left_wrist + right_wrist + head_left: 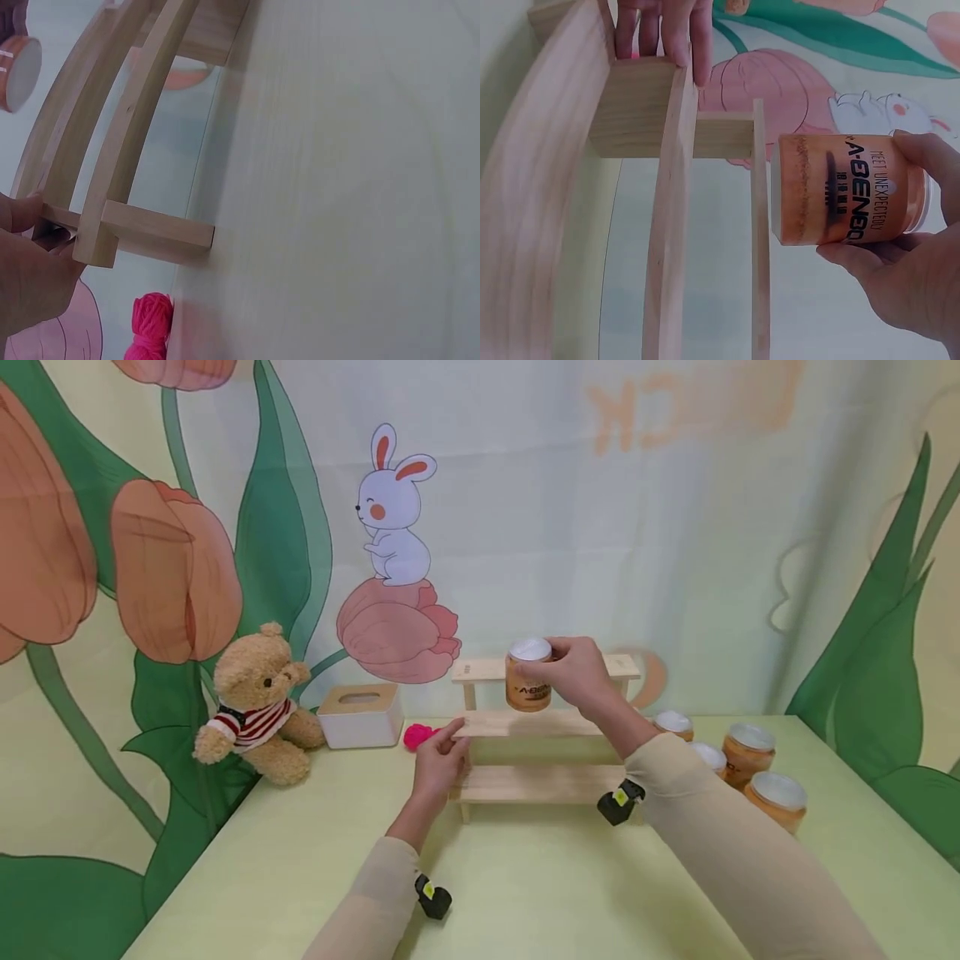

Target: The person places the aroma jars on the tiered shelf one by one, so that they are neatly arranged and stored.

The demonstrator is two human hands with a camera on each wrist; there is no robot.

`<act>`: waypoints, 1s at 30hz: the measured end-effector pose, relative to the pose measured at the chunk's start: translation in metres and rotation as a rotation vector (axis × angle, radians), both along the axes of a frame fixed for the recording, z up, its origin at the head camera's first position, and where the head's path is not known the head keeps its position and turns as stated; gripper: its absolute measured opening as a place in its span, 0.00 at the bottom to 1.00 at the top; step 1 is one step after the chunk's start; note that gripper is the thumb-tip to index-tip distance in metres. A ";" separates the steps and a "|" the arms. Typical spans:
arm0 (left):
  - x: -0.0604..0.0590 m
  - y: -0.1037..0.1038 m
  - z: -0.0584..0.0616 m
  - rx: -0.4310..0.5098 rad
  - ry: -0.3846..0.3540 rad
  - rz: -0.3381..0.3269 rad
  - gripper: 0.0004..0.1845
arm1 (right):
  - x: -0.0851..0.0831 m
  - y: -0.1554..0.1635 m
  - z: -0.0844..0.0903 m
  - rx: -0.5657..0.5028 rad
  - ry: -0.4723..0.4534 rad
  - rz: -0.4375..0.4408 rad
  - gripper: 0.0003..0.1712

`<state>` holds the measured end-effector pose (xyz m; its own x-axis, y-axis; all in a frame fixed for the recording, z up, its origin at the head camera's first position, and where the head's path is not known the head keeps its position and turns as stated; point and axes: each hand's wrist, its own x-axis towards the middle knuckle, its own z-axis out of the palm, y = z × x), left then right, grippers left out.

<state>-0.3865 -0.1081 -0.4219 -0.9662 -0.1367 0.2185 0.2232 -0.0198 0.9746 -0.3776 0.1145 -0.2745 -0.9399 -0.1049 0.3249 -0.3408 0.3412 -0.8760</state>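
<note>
Fingers (870, 259) of the right hand (581, 681) curl round an orange jar (528, 681), thumb on one side, the rest behind; grip sits on the upper wall near the white lid (530, 649). Jar held upright just above the middle step of the wooden tiered shelf (540, 723), base close to the board, contact not clear.

Left hand (438, 764) at the shelf's left end; straight fingers (676, 34) press against the end of the middle board, thumb underneath by the look of the left wrist view. Holds the shelf, grips nothing else.

Handling, judged: jar looks rigid, smooth-walled, likely plastic, moderately heavy if full. Glossy label could slip; best taken round the wall below the lid, as now. Shelf is light wood and may shift, hence the bracing hand.

Around: four more lidded orange jars (776, 800) on the table (525, 893) right of the shelf. Teddy bear (255, 706), white tissue box (360, 717) and a pink yarn ball (417, 737) to the left.
</note>
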 end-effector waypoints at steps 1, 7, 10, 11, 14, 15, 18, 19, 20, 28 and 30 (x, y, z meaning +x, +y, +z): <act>0.000 0.001 -0.001 -0.003 -0.002 -0.001 0.21 | -0.005 -0.002 0.000 0.005 -0.007 -0.011 0.32; -0.001 0.004 -0.003 -0.011 0.000 -0.013 0.21 | -0.029 -0.011 0.004 -0.005 -0.014 -0.067 0.31; -0.002 0.004 -0.002 -0.024 0.009 -0.002 0.21 | -0.039 -0.017 0.007 -0.008 -0.001 -0.079 0.31; -0.003 0.003 -0.002 -0.029 0.013 0.003 0.21 | -0.042 -0.018 0.007 -0.008 0.002 -0.082 0.31; -0.003 0.002 -0.001 -0.040 0.023 0.009 0.21 | -0.050 -0.023 0.007 -0.008 0.005 -0.102 0.33; -0.003 0.002 -0.001 -0.040 0.023 0.008 0.21 | -0.053 -0.024 0.007 -0.007 0.004 -0.110 0.34; -0.003 0.002 -0.001 -0.036 0.016 -0.001 0.21 | -0.059 -0.028 0.005 -0.006 0.010 -0.131 0.37; -0.003 0.002 0.000 -0.033 0.012 -0.004 0.21 | -0.061 -0.029 0.004 -0.003 0.015 -0.137 0.37; -0.003 0.001 0.000 -0.028 0.007 -0.007 0.21 | -0.063 -0.031 0.004 0.000 0.021 -0.142 0.37; 0.001 -0.002 0.002 -0.012 -0.010 -0.014 0.22 | -0.074 -0.043 -0.001 -0.005 0.024 -0.172 0.39; 0.001 -0.003 0.001 -0.016 -0.010 -0.007 0.21 | -0.074 -0.044 -0.003 -0.014 0.008 -0.170 0.43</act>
<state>-0.3853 -0.1114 -0.4212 -0.9694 -0.1261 0.2106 0.2131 -0.0060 0.9770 -0.4519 0.0701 -0.2777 -0.9413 0.0602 0.3323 -0.2858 0.3819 -0.8789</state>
